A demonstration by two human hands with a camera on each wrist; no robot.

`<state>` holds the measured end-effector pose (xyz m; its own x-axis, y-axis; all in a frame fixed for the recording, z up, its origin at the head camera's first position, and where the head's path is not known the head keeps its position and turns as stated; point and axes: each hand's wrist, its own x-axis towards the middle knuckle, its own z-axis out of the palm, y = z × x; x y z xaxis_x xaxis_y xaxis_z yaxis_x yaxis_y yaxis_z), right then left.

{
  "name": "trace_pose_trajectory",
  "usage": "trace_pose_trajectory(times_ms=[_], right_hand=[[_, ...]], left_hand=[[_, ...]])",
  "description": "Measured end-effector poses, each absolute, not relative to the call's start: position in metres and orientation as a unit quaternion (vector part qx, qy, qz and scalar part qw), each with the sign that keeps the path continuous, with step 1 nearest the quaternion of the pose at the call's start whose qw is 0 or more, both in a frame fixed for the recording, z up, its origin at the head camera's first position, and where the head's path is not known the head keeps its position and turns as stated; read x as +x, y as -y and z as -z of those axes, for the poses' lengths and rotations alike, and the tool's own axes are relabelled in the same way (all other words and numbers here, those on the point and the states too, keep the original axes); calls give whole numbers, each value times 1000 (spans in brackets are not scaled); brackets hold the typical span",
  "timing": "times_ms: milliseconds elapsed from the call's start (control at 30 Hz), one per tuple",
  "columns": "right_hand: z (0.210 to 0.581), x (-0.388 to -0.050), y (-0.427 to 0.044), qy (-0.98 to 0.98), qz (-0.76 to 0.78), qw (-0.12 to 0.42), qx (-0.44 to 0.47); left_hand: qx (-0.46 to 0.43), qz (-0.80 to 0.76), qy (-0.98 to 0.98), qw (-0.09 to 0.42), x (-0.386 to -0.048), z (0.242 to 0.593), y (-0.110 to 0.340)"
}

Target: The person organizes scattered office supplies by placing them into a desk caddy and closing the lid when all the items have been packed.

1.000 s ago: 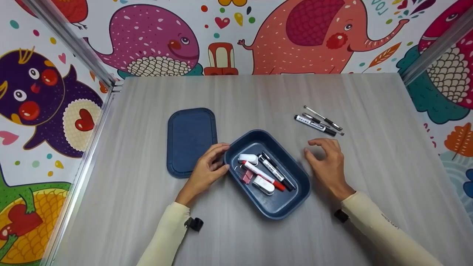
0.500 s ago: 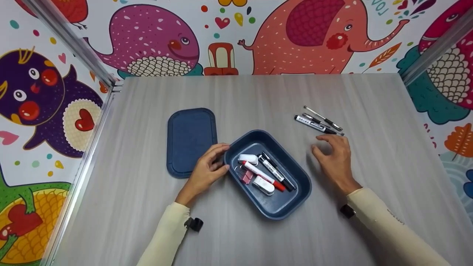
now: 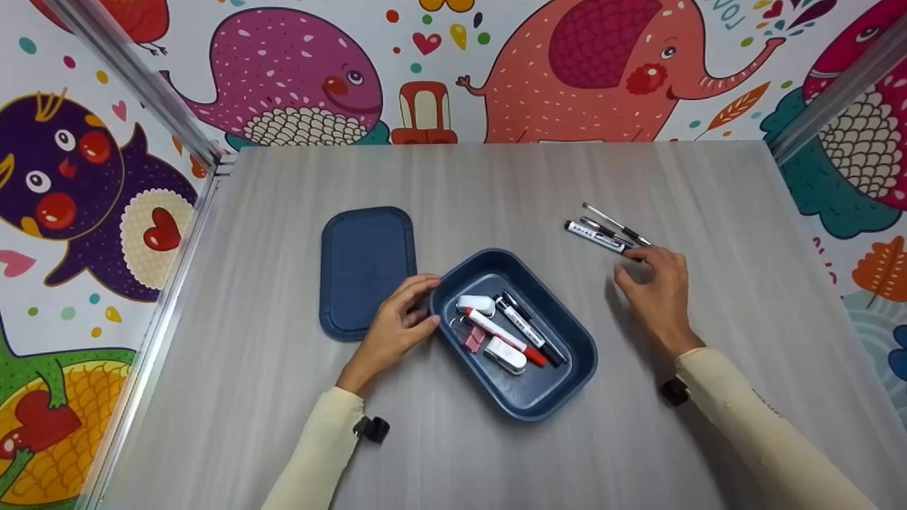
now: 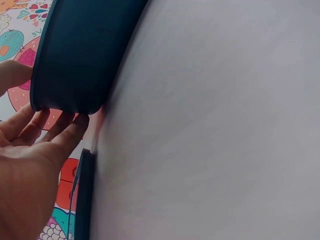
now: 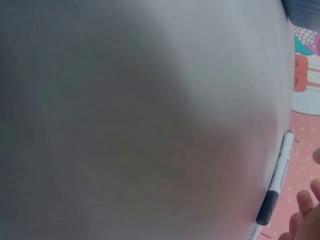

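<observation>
Black-capped marker point(image 3: 594, 236): lies flat on the wood-grain tabletop point(image 3: 496, 191), outside the navy storage box point(image 3: 535, 397), beyond it and to the right.
Long axis: runs on a slant from far left to near right; black cap at the near-right end, white barrel pointing away from the palm.
Right hand point(image 3: 659, 294): hangs at the cap end, thumb and forefinger bowed with a clear gap between; seems to have hold of nothing.
Way to the marker: forward and left of the right palm; overlapped at the cap by the forefinger in the head view, seemingly apart from the fingers in the right wrist view.
Nearer hand: the right, plainly.
Left hand point(image 3: 393, 329): bent about the box's left corner, thumb and fingers touching it; well apart from the marker, with the box between.
Slim pens point(image 3: 613, 222): lie just beyond the marker, two of them, roughly parallel, near ends partly hidden by the right hand; likely to crowd a pinch there.
Grip line: best judged as across the slant, thumb on the near side, forefinger on the far side.
</observation>
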<state>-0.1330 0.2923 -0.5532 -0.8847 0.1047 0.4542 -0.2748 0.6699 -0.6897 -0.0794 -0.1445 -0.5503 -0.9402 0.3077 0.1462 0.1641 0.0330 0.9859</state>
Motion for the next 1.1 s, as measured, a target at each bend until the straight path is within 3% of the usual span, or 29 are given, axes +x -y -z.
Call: trace_pose_trajectory(times_ms=[633, 1100], right_hand=[[552, -159, -303, 918, -359, 169, 23], [554, -165, -306, 923, -350, 157, 34]], left_hand=[[153, -671, -723, 57, -79, 548, 144], [162, -672, -721, 56, -80, 550, 145]])
